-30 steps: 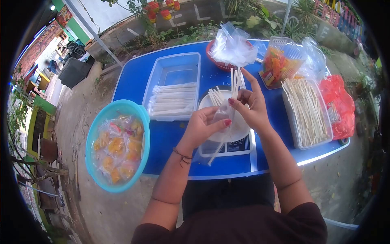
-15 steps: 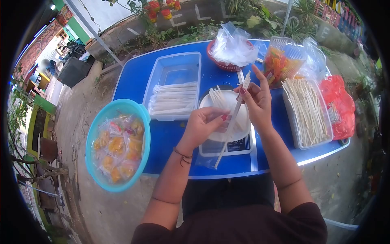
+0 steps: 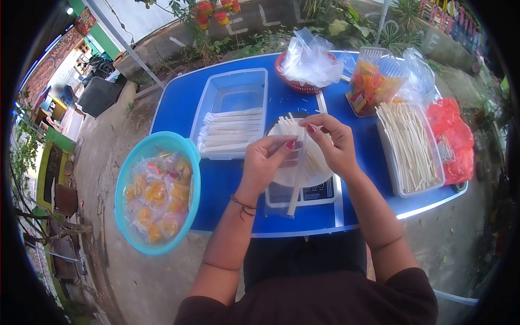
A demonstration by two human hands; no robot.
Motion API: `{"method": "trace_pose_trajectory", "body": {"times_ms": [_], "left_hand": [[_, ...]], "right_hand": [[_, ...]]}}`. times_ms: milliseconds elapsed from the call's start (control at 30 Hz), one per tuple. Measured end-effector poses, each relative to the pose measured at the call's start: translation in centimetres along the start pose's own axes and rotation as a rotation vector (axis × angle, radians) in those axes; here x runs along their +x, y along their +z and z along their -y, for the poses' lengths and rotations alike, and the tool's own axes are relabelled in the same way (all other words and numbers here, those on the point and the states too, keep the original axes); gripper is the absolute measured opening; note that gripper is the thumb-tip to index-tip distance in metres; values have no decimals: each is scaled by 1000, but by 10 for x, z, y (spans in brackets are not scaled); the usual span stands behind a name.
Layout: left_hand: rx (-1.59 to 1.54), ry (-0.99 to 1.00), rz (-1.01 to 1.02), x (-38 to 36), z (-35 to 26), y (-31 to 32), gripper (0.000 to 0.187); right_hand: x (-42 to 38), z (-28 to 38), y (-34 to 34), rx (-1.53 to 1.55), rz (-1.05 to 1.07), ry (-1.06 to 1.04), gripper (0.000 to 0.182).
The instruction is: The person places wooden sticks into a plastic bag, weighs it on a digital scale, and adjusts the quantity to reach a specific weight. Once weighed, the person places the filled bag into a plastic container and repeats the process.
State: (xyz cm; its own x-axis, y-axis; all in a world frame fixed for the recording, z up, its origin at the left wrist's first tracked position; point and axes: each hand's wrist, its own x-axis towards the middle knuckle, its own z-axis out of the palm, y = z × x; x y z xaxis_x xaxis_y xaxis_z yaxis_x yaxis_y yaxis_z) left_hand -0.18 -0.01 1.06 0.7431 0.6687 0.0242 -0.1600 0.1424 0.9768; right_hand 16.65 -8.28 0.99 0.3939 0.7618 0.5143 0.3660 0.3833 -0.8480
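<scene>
Over the white plate (image 3: 323, 174) on a kitchen scale (image 3: 320, 193), a narrow clear plastic sleeve (image 3: 297, 187) hangs upright with pale thin sticks (image 3: 293, 205) inside, their lower ends near its bottom. My left hand (image 3: 265, 162) pinches the sleeve's side between thumb and fingertips. At the sleeve's top, the thumb and fingers of my right hand (image 3: 335, 143) are closed on it. Other loose sticks (image 3: 288, 125) lie on the plate behind, partly hidden by my hands. Left of the scale, a clear plastic tub (image 3: 232, 97) holds several wrapped stick bundles (image 3: 230, 131).
At the right stands a box of loose sticks (image 3: 409, 151), beside a red plastic bag (image 3: 457, 146). A red basket (image 3: 298, 86) with clear bags and a see-through basket (image 3: 382, 57) of orange packets stand behind. Front left, a turquoise basin (image 3: 196, 179) holds bagged yellow-orange items.
The sticks have slid down into the sleeve and no longer stick out above my right hand. My right hand has lowered and moved slightly left, while the sleeve hangs more upright.
</scene>
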Motion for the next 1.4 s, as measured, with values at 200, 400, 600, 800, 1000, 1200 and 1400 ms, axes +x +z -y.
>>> {"method": "trace_pose_trajectory", "body": {"times_ms": [200, 400, 600, 800, 1000, 1200, 1400], "left_hand": [[-44, 33, 17, 0, 2, -2, 25], [125, -57, 132, -1, 7, -7, 26], [-24, 160, -144, 1, 6, -7, 24], [-225, 93, -168, 4, 3, -10, 21], [-293, 52, -134, 6, 3, -10, 20], [-233, -96, -53, 5, 2, -10, 19], [-200, -50, 53, 4, 4, -9, 18]], "right_hand": [[-2, 1, 3, -31, -13, 46, 16], [-1, -4, 3, -25, -118, 76, 12], [-4, 9, 1, -764, 113, 54, 25], [-15, 2, 16, -1038, 168, -97, 25], [-17, -4, 17, -961, 119, -74, 14], [-11, 4, 16, -611, 1, 1, 12], [-11, 7, 15, -486, 28, 109, 9]]}}
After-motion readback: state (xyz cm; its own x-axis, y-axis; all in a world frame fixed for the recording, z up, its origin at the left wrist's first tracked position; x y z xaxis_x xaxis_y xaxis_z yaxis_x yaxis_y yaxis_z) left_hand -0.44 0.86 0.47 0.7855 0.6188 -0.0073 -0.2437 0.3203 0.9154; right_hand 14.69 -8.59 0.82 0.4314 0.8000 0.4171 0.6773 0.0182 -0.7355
